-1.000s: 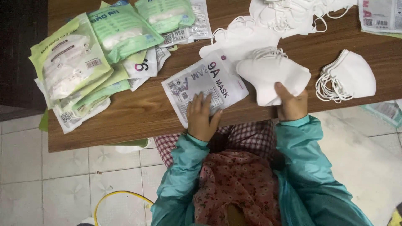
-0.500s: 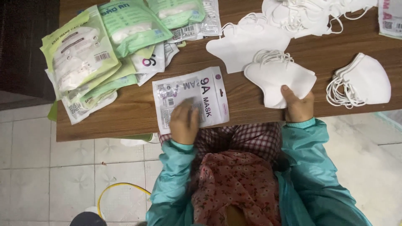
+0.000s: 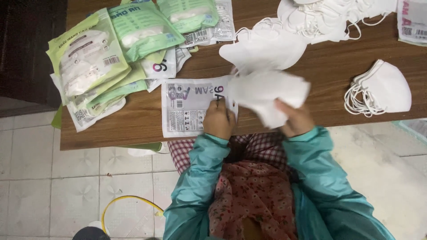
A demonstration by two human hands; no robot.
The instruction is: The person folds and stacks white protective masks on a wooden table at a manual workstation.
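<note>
Near the front edge of the wooden table, the left hand presses flat, fingers together, on an empty printed pouch. The right hand pinches a bunch of white masks just beside the pouch's right end; motion blur hides whether they have entered its mouth, so this pouch looks not yet filled. Sealed green packs pile at the left edge, seemingly finished. Loose masks heap at the far edge, and another stack waits right.
</note>
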